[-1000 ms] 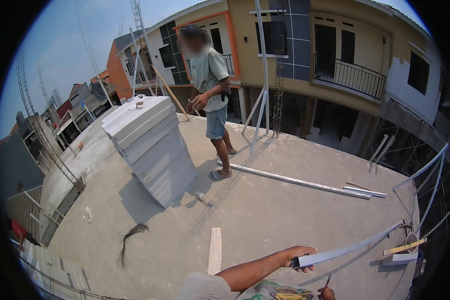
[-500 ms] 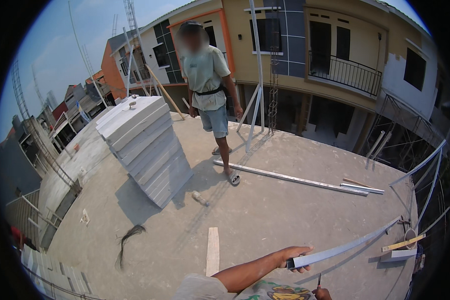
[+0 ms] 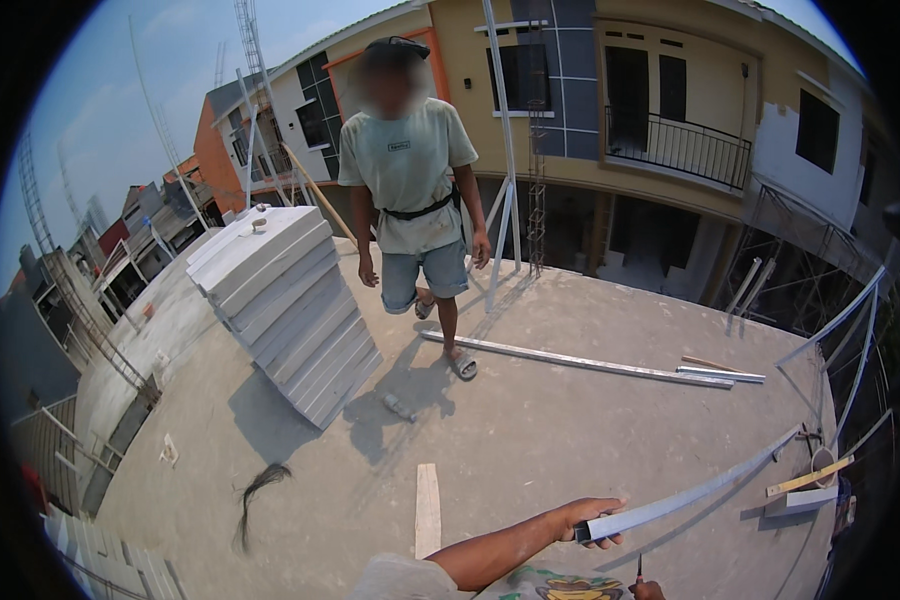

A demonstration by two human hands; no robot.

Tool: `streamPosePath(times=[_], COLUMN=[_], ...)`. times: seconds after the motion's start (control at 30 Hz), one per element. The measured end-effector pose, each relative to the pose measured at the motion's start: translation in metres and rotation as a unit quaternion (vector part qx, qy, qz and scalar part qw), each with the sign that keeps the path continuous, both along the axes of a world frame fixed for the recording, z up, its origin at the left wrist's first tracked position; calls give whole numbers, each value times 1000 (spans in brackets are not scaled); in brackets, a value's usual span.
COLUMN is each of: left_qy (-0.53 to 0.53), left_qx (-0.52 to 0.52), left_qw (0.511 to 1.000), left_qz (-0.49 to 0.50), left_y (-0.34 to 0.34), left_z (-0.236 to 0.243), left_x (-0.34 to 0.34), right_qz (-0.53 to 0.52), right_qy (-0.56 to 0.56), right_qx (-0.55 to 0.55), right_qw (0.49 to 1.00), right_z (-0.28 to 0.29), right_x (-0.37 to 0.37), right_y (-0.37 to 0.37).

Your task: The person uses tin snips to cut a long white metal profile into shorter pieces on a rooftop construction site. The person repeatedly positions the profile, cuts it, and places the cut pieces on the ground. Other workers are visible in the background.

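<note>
My left hand point(image 3: 590, 522) is wrapped round the near end of a long silver metal bar point(image 3: 685, 492), which stretches up and to the right toward the roof's right edge. At the bottom edge, right of the bar's near end, my right hand point(image 3: 647, 588) grips a slim dark hand tool point(image 3: 640, 565), pointed upward; its exact kind is too small to tell. A pale plank point(image 3: 427, 510) lies on the concrete roof point(image 3: 530, 430) to the left of my left hand.
A co-worker point(image 3: 407, 180) stands beside a leaning stack of white blocks point(image 3: 285, 310). Long metal lengths point(image 3: 570, 357), dark wire point(image 3: 255, 500) and a yellow level-like bar point(image 3: 810, 476) are around. Upright poles point(image 3: 510, 230) line the roof edge, facing houses.
The co-worker has turned toward me and stepped nearer, arms lowered, with their shadow now over the floor beside the stack. My hands keep their holds with little movement.
</note>
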State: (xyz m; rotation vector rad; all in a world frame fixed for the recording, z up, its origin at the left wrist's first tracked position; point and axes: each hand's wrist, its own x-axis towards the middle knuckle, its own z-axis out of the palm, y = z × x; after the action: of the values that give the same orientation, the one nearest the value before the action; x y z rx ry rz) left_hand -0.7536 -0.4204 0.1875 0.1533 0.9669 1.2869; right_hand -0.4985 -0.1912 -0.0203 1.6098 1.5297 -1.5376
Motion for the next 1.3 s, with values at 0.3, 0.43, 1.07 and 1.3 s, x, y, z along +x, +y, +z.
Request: streamPosePath(times=[0.3,0.43,1.07,1.3], left_qy=[-8,-13,-24,-21], left_qx=[-24,-17,-13,-1], left_qw=[1000,1000,1000,1000], left_qz=[-8,-14,-11,-19], left_y=[1,1,1,0], left_z=[5,2,-4,-3], left_x=[7,10,11,7], right_qz=[32,48,155,227], right_qy=[-6,-8,-6,28], right_qx=[12,15,32,47], right_qw=[999,999,987,972], right_z=[-6,-8,-19,-23], right_x=[16,23,37,53], right_y=[-4,-7,1,-4])
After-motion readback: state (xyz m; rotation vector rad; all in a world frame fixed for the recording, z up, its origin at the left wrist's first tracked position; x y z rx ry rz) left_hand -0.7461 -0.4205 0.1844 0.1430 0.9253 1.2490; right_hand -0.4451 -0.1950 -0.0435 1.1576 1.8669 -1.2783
